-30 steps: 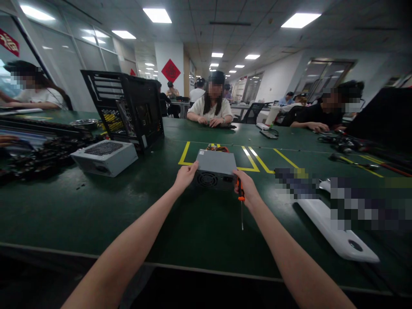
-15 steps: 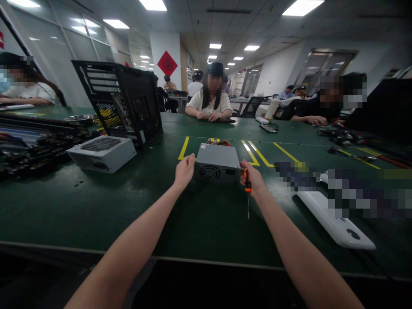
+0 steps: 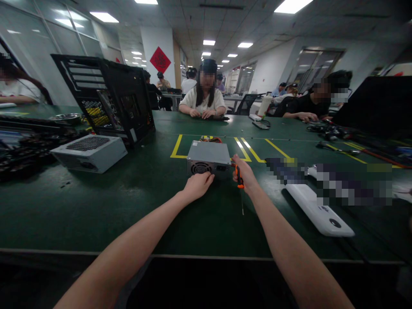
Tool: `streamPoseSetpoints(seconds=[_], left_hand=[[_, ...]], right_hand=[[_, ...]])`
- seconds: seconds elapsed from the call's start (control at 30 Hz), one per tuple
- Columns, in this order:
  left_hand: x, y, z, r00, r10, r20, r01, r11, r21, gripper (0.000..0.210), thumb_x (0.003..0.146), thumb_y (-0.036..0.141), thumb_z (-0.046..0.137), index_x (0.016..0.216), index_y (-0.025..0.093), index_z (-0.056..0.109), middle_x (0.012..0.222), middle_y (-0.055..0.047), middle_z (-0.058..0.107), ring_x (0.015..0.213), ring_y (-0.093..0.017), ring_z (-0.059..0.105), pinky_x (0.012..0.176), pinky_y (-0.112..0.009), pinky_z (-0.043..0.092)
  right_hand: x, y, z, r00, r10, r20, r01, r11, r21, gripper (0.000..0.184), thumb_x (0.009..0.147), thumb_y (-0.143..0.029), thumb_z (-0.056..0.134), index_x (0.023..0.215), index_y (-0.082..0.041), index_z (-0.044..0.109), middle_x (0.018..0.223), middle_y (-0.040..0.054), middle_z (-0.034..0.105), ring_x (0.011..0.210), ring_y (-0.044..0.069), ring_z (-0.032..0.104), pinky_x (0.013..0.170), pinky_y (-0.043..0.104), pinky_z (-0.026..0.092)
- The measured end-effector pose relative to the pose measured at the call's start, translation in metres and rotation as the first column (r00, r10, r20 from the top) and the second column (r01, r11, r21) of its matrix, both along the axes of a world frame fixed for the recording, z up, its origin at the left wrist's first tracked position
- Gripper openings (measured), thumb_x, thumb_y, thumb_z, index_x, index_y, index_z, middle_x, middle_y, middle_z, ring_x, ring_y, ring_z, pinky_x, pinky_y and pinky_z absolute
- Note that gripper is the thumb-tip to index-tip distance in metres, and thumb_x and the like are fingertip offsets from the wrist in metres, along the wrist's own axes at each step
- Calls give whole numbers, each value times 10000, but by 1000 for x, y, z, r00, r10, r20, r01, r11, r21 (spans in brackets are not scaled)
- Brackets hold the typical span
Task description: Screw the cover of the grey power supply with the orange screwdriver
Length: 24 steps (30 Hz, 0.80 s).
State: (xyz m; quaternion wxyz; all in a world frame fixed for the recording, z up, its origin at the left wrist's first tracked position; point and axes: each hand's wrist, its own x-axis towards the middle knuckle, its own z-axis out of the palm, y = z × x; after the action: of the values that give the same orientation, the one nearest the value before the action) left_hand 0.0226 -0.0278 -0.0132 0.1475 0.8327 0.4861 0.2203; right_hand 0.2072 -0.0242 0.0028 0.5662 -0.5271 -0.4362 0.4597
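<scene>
A grey computer power supply (image 3: 208, 151) sits on the green table before me, its fan grille and socket facing me and its cables bunched behind. My left hand (image 3: 198, 185) is closed at the lower front of it, below the fan grille; its fingertips are partly hidden, and what they hold, if anything, I cannot make out. At the right side of the power supply, my right hand (image 3: 245, 174) grips a screwdriver (image 3: 240, 177) with an orange and black handle. Its thin shaft points down toward me. Whether the right fingers also touch the metal case is unclear.
To the left are a second power supply (image 3: 92, 151), an open black computer case (image 3: 106, 96), a metal bowl (image 3: 65, 118) and dark stacked parts (image 3: 22, 146). A white device (image 3: 322, 210) lies right. Yellow tape (image 3: 177, 146) marks the table (image 3: 96, 214). People sit opposite and at both sides.
My left hand has moved from the left side of the power supply to its front face. My right hand stays at the right side with the screwdriver. The view has shifted slightly right.
</scene>
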Motion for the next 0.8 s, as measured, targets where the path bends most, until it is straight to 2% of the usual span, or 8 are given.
streamPoseSetpoints(seconds=[0.17,0.33,0.57,0.8], left_hand=[[-1,-1,-2,994,-17,-112,20,999,26,376,919,401,287,933,178,589,853,-97,650,748,-229,625,646,-301,441],[5,-2,1,976,-79,-204,93,994,58,322,921,372,301,983,198,564,907,-80,654,791,-219,629,668,-296,452],[17,7,2,946,-120,-300,158,982,107,275,914,333,340,1063,185,517,901,-92,652,776,-215,632,678,-299,463],[17,8,1,929,-164,-331,232,956,177,258,920,304,330,1026,177,528,930,-75,641,763,-202,622,644,-286,461]], right_hand=[[-4,1,0,994,70,89,-74,996,49,563,699,-431,663,1206,-252,498,550,-75,510,334,35,355,318,168,268],[1,10,2,989,112,91,-116,993,31,556,760,-393,593,1271,-218,458,424,-100,418,309,47,337,319,162,249],[6,12,0,986,139,96,-144,988,45,555,758,-398,599,1270,-234,462,482,-81,492,313,44,358,313,165,264],[3,12,-3,990,105,89,-111,991,69,559,755,-427,591,1267,-245,459,595,-57,553,322,29,369,300,164,260]])
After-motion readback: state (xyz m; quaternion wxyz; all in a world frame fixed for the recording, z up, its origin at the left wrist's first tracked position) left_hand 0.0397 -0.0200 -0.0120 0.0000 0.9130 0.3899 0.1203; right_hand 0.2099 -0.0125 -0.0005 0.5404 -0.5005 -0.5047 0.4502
